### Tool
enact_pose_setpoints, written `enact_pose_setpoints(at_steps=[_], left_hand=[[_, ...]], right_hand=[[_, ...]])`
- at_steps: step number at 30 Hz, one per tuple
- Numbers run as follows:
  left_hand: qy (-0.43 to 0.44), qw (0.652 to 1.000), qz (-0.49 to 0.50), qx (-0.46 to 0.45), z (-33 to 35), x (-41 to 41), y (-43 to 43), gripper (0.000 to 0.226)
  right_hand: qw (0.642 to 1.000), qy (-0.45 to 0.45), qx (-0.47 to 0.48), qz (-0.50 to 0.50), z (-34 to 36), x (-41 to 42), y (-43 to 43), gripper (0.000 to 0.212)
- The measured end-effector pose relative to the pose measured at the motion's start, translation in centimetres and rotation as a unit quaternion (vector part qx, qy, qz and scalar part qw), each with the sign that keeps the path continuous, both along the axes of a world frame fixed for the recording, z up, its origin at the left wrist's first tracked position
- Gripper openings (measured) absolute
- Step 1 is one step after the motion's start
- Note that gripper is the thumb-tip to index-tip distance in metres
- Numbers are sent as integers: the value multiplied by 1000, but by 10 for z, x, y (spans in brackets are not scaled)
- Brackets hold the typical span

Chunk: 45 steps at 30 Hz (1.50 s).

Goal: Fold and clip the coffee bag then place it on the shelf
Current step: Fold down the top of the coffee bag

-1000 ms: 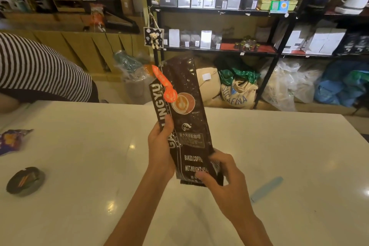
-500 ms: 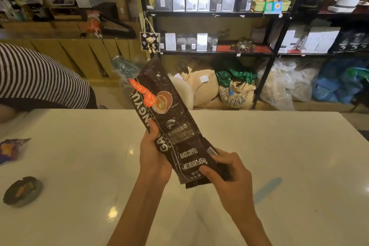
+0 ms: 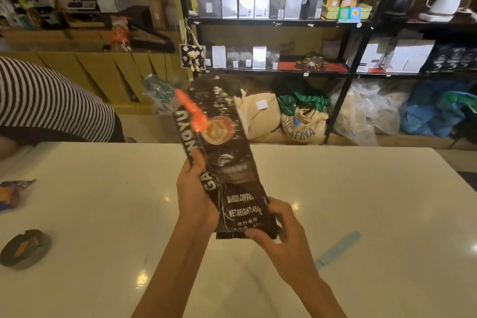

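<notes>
So the coffee bag (image 3: 232,162) is up in the air over the white desk (image 3: 361,201), held more or less upright with a slight lean to the left, and both hands are on it: the left hand (image 3: 196,196) has its grip wrapped around the left edge about halfway up, and the right hand (image 3: 278,230) has its grip pinching the bottom corner. An orange clip (image 3: 192,113) is sitting diagonally on the upper left part of the bag, but it's blurry up there and I honestly can't tell if the top is properly folded under it or if the clip is really biting. My read is we're at the tail end of fold-and-clip, or checking it, and the shelf part is not yet done. Next move would be carrying it over to the black shelf (image 3: 271,20) behind the desk and standing it in a free spot among the silver and white pouches, keeping the clipped end up so nothing spills. Readable stuff: "BAKED COFFEE" and "NET WEIGHT: 454g" on the front with a latte cup picture, big side letters that look like "GA...NGYU" partly hidden by the hand, some Chinese text too small to read, and a burlap sack (image 3: 302,126) on the floor says "SUCAFINA". There's also a light blue strip (image 3: 338,249) lying on the desk, could be a second clip
</notes>
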<state>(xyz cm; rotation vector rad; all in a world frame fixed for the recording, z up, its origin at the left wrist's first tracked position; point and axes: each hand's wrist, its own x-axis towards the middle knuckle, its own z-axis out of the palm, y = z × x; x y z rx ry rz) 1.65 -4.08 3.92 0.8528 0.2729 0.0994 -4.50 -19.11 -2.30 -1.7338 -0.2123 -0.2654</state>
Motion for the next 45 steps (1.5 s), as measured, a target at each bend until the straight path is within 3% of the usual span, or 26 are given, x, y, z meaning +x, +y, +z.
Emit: enact_pose_setpoints(at_steps=[4, 8, 11, 14, 17, 22, 27, 32, 34, 36, 39, 41, 43, 45], left_hand=[[-17, 994, -34, 104, 4, -4, -9, 30], [-79, 955, -117, 261, -5, -14, -11, 33], [-84, 946, -118, 289, -24, -24, -17, 58], [-91, 927, -109, 347, -36, -25, -12, 51], [-112, 898, -128, 406, -35, -26, -14, 45], [-102, 923, -85, 361, -32, -29, -21, 49], [-86, 916, -120, 373, -41, -29, -24, 18], [-85, 909, -126, 389, -46, -29, -42, 5], [-72, 928, -130, 341, -51, -31, -48, 12], [-29, 955, -148, 254, -56, -34, -54, 42], [15, 970, -146, 194, -58, -33, -62, 50], [-9, 960, -133, 247, -55, -27, -63, 37], [-64, 954, -136, 258, -50, -23, -59, 19], [-106, 949, -151, 254, -47, -18, -54, 39]], right_hand=[[997, 28, 61, -35, -2, 3, -4, 22], [982, 86, 156, -69, -3, 5, -9, 17], [983, 92, 151, -47, -5, 9, -15, 25], [991, 94, 98, -1, -2, 10, -14, 23], [980, 93, 156, -81, 4, 12, -7, 16], [961, 82, 190, -185, 6, 21, 10, 34], [955, 48, 210, -204, 6, 19, 3, 20], [963, 27, 181, -197, 7, 12, -12, 20], [976, 13, 113, -188, 21, 13, -23, 28], [972, -11, 50, -228, 32, 15, -35, 26], [962, -29, 60, -266, 28, 12, -37, 26], [965, -6, 130, -227, 21, 10, -36, 10], [975, 29, 182, -127, 19, 12, -40, 34], [984, 51, 159, -54, 19, 17, -44, 50]])
